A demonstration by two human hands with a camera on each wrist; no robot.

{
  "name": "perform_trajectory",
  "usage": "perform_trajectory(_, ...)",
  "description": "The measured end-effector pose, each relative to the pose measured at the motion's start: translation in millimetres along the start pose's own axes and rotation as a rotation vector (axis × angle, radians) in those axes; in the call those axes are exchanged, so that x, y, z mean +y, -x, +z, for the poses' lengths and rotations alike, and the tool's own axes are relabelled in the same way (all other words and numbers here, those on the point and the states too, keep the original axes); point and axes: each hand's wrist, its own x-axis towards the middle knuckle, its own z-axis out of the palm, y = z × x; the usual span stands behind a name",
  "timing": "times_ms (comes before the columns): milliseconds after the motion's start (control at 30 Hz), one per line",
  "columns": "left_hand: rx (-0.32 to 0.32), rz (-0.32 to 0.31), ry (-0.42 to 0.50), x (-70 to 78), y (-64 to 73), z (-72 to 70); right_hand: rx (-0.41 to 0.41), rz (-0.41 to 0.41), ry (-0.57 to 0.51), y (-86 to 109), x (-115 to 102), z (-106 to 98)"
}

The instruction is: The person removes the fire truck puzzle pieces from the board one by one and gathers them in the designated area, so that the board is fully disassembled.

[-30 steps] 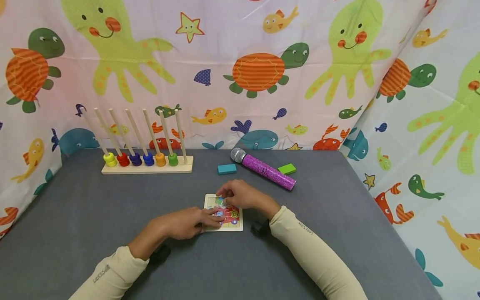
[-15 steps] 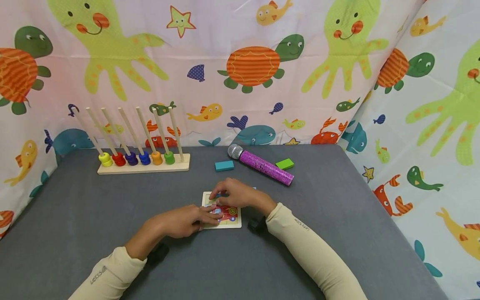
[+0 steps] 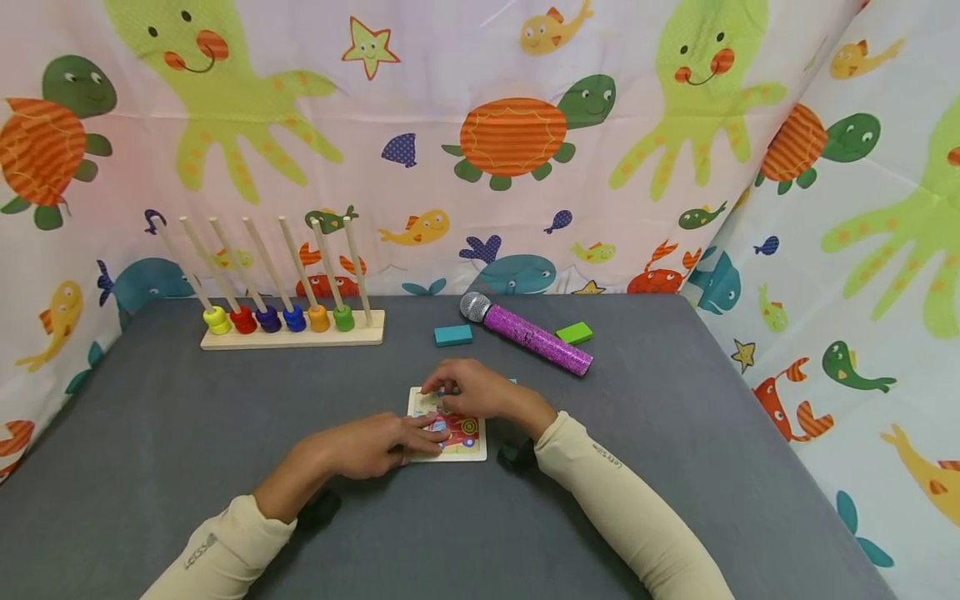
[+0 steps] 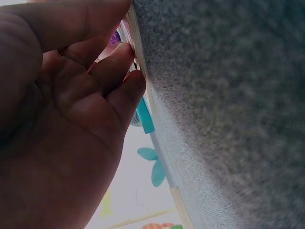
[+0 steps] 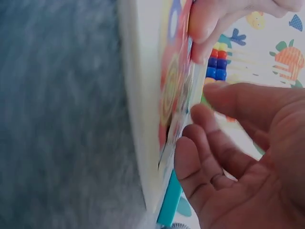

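A square wooden jigsaw puzzle [image 3: 472,450] with a pale frame and a red vehicle picture lies on the table in the head view. My left hand [image 3: 375,446] rests on its left part, fingers stretched over the picture and thumb near the frame's edge. Over the puzzle's upper part is my right hand [image 3: 476,390], its fingers loosely bent and fingertips at the picture. A gap shows between thumb and index finger. The right wrist view shows the puzzle [image 5: 169,90] from the side, with a dark gap between pieces near the right fingertips; the right hand hides part of the picture.
Behind the puzzle lie a teal block [image 3: 453,336], a purple glitter microphone [image 3: 536,340] and a green block [image 3: 574,333]. A wooden peg stand [image 3: 292,337] with coloured rings stands back left. A printed curtain [image 3: 420,75] hangs at the grey table's [image 3: 420,533] far edge.
My right fingers have shifted slightly left across the upper part of the puzzle. A light blue bit now shows behind the right wrist. The left hand stays in place; the head view moves slightly.
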Motion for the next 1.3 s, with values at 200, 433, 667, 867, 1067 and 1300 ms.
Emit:
perform_trajectory(200,-0.011,-0.019,0.017,-1.8,-0.2,1.0,-0.044,-0.010,-0.005,0.3,4,0)
perform_trajectory(433,-0.003,-0.017,0.016,-0.1,0.6,-0.2,-0.045,-0.060,0.039,-2.0,4,0)
perform_trajectory(667,0.004,-0.005,0.019,-1.1,1.3,3.5,-0.036,-0.046,0.034,0.7,3,3)
perform_trajectory(867,0.005,-0.009,0.025,-2.1,1.0,3.0,-0.010,0.037,0.046,5.3,4,1)
perform_trajectory(1067,0.012,0.035,0.000,-1.6,2.9,0.6,-0.012,0.070,0.132,9.5,3,-4)
perform_trajectory(1300,0.002,0.015,0.004,2.0,3.4,-0.9,-0.037,0.089,0.158,11.6,5,-4)
